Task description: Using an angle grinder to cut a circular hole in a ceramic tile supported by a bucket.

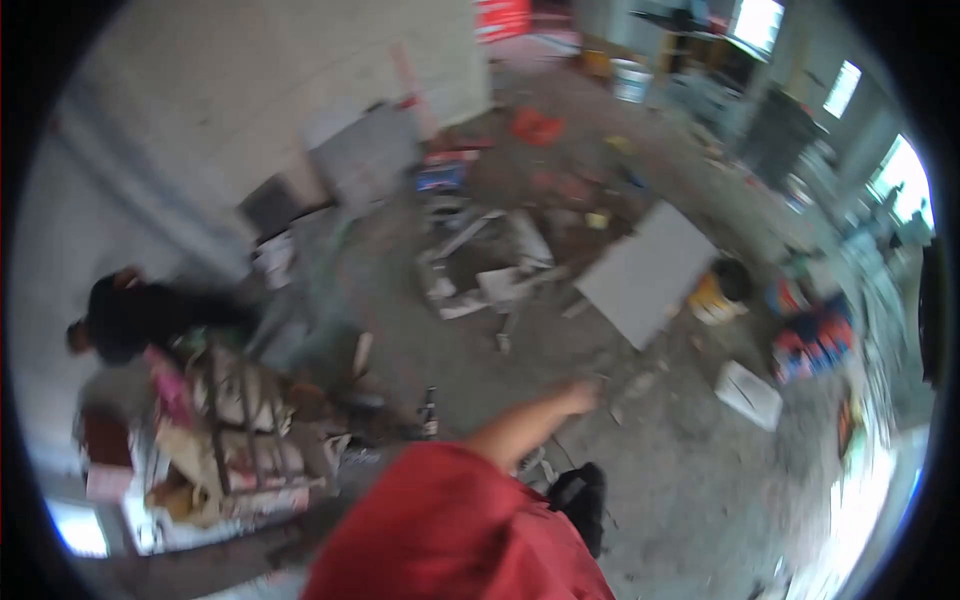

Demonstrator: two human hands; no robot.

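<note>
My left hand reaches out from a red sleeve over the grey concrete floor. Its fingers look curled closed, though motion smears them, and whatever they may hold is too small to make out. Beyond the hand lies a large pale tile or board, apart from it. Below my forearm a dark shoe or trouser leg shows beside a thin dark line on the floor. My right hand is out of view.
At the left a person in dark clothes bends near the wall, behind a loaded cart. Cardboard scraps litter the middle floor. A yellowish bucket, a white block and a blue-and-red sack stand at the right.
</note>
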